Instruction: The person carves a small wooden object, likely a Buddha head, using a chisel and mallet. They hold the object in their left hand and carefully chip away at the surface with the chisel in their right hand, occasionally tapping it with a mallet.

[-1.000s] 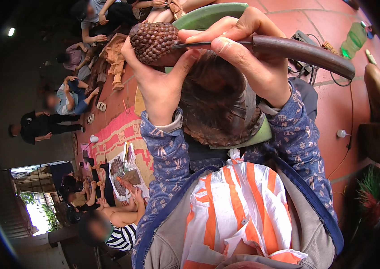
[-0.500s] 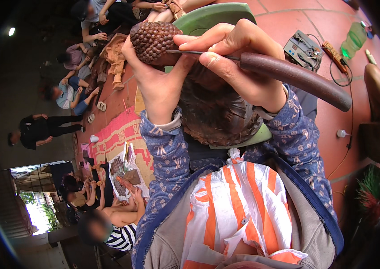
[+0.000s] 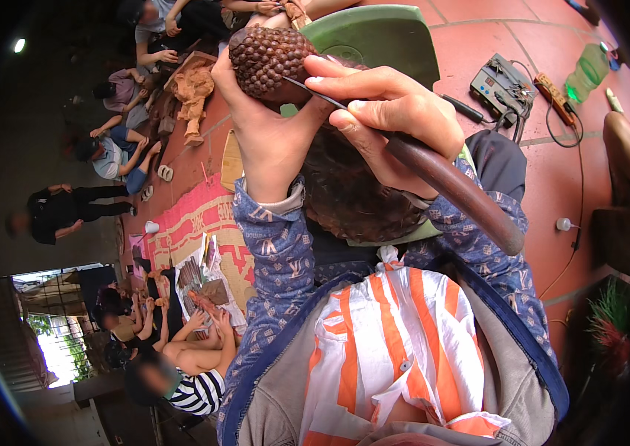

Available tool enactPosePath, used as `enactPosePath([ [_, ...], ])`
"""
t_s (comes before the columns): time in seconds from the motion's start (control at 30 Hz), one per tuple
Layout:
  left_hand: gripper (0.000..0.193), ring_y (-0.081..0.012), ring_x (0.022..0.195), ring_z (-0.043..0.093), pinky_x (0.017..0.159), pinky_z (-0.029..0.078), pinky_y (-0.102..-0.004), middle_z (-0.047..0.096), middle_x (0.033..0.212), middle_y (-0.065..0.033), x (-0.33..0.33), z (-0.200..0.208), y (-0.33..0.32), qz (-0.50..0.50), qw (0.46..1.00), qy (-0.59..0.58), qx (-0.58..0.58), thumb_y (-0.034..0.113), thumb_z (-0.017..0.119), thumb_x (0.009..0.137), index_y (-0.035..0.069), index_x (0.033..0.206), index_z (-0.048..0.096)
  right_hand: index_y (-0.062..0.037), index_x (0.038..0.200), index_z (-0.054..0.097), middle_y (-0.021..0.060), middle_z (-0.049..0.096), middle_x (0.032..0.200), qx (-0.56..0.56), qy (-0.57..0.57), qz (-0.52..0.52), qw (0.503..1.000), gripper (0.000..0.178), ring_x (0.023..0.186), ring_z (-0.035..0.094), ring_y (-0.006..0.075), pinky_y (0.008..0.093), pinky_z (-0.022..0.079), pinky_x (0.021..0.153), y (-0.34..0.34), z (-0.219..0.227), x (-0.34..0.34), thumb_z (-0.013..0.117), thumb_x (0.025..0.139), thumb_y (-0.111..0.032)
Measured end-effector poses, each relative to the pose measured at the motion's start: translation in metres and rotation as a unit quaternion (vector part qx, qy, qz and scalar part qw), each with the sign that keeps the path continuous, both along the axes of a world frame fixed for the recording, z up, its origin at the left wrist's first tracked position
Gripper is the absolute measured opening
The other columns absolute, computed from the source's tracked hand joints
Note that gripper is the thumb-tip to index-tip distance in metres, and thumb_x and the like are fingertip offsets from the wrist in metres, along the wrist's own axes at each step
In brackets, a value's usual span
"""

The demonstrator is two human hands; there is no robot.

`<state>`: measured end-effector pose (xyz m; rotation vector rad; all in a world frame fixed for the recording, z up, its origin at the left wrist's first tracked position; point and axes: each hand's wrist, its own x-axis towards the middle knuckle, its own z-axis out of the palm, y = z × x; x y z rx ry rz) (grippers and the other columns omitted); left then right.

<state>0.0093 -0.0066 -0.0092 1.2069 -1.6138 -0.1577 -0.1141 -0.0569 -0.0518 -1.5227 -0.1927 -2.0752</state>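
Observation:
A dark brown carved wooden statue (image 3: 363,189) lies across my lap, its knobbed, curl-covered head (image 3: 270,61) pointing away from me. My left hand (image 3: 270,145) is wrapped round that head from the left, thumb along its near side. Between the fingertips and thumb of my right hand (image 3: 400,111) is a carving chisel (image 3: 456,195). Its thick dark wooden handle slants down to the right under my palm. The thin metal blade reaches up-left, its tip at the lower knobs of the head. The statue's middle is partly hidden by my right hand.
Behind the statue stands a green plastic chair (image 3: 374,41). On the tiled floor at right are a grey control box (image 3: 504,85) with cables, a power strip (image 3: 555,97) and a green bottle (image 3: 588,70). Several people sit at left near a carved figure (image 3: 192,97) and tools on paper (image 3: 199,279).
The chisel's handle has swung downward and toward me, so the blade now slants more steeply into the knobs. The carved head has shifted slightly right. My right hand has lowered.

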Motion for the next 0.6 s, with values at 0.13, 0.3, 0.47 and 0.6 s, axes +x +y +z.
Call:
enactPosePath([
  [0.13,0.085,-0.0208,0.103,0.059,0.082,0.054,-0.0307,0.052,0.118,-0.0133,0.005,-0.005,-0.003,-0.015,1.0,0.01,-0.006,-0.004,0.076,0.07,0.007,0.134,0.022,0.001,0.075,0.056,0.0246,0.067,0.088,-0.012,-0.009,-0.06,0.998,0.018,0.091,0.068,0.0367,0.046,0.055,0.08,0.009,-0.002,0.005,0.072,0.071,0.006],
  [0.3,0.079,-0.026,0.104,0.059,0.088,0.052,-0.0376,0.054,0.117,-0.0171,0.002,-0.01,-0.004,-0.081,0.992,0.098,-0.001,0.006,0.076,0.074,0.007,0.132,0.023,-0.0019,0.077,0.057,0.0215,0.069,0.084,-0.001,-0.056,-0.087,0.995,0.019,0.089,0.069,0.036,0.0524,0.053,0.081,0.01,-0.005,0.015,0.075,0.071,0.0],
  [0.47,0.081,-0.0256,0.104,0.059,0.09,0.051,-0.0372,0.053,0.117,-0.0173,0.006,-0.012,-0.009,-0.054,0.998,0.027,-0.037,0.007,0.077,0.075,0.006,0.134,0.022,-0.0048,0.099,0.046,0.0285,0.064,0.101,0.007,0.041,-0.056,0.998,0.027,0.103,0.063,0.0398,0.061,0.038,0.097,0.013,-0.009,0.003,0.063,0.082,0.01],
  [0.6,0.08,-0.0231,0.103,0.058,0.091,0.049,-0.0348,0.053,0.116,-0.0151,-0.002,-0.009,-0.005,-0.034,0.998,0.054,-0.03,0.01,0.078,0.076,0.005,0.134,0.024,-0.0038,0.091,0.043,0.0291,0.065,0.098,0.08,0.043,0.026,0.995,0.019,0.101,0.064,0.0388,0.0586,0.036,0.101,0.015,-0.004,0.002,0.059,0.086,0.007],
])
